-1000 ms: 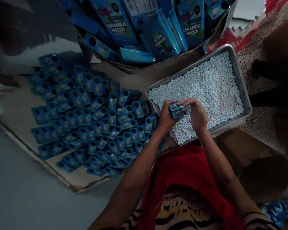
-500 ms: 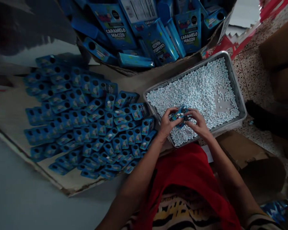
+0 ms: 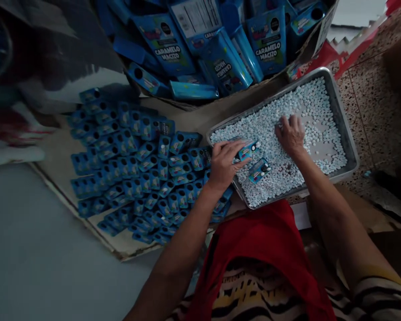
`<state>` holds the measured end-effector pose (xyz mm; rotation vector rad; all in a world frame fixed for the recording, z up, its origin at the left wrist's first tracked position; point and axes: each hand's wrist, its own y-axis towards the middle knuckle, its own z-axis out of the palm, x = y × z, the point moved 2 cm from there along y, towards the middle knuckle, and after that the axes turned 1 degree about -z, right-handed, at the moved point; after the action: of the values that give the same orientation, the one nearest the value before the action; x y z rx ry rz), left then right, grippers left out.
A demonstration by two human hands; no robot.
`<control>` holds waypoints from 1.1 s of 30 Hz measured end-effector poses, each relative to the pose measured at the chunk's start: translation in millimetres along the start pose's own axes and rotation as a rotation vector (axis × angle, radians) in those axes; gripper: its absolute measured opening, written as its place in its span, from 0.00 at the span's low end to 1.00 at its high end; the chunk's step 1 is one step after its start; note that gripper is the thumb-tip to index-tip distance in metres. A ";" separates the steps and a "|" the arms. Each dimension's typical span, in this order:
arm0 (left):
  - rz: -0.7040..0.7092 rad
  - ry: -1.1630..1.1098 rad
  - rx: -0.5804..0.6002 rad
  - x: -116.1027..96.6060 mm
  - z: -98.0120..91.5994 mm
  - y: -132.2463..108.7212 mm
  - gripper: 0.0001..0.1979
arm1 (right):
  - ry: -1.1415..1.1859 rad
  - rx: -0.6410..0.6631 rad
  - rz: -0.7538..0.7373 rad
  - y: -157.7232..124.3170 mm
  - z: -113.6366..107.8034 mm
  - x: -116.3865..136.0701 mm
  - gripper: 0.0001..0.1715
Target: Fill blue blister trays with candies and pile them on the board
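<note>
My left hand (image 3: 224,164) is closed around a small blue candy box (image 3: 247,150) over the left part of a metal tray (image 3: 351,154). White candies show at that box's round opening. A second blue candy box (image 3: 259,170) lies on the candies just below and to the right, with a few white pieces at its end. Pale blue and white candies (image 3: 267,127) fill most of the tray. Farther right, my right hand (image 3: 291,136) reaches down into them, its bent fingers apart and touching the candies; I see no box in it.
Many small blue boxes (image 3: 120,171) stand in packed rows on the table (image 3: 115,245) to the left, openings upward. Behind the tray, a cardboard carton (image 3: 200,103) holds larger blue packs (image 3: 173,47). Speckled floor tiles (image 3: 364,89) show at the right.
My right hand has left the boxes and moved up and right into the candies. One box now lies on the candies, while my left hand still holds another. The view has shifted slightly.
</note>
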<state>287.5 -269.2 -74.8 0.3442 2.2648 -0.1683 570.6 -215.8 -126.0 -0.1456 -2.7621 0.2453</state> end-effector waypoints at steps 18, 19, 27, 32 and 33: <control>-0.143 -0.525 -0.042 -0.7 34.7 17.9 0.34 | 1.654 -0.015 0.150 -45.9 -86.5 87.2 0.22; -0.132 -0.526 -0.038 -4.5 35.5 17.5 0.33 | 1.621 -0.028 0.120 -43.2 -90.7 95.3 0.23; -0.076 -0.410 -0.043 -17.0 27.0 17.1 0.24 | 1.457 -0.103 0.046 -37.5 -87.8 125.6 0.18; -0.002 -0.214 -0.037 -18.8 9.9 14.6 0.24 | 1.648 -0.143 0.107 -33.8 -68.9 116.7 0.20; 0.011 -0.173 -0.029 -18.1 5.7 13.8 0.24 | 1.697 -0.135 0.122 -33.1 -64.3 109.7 0.22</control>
<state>307.1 -260.8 -65.0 0.3144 2.0927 -0.1533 489.8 -224.0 -22.8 -0.3427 -1.0757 -0.0632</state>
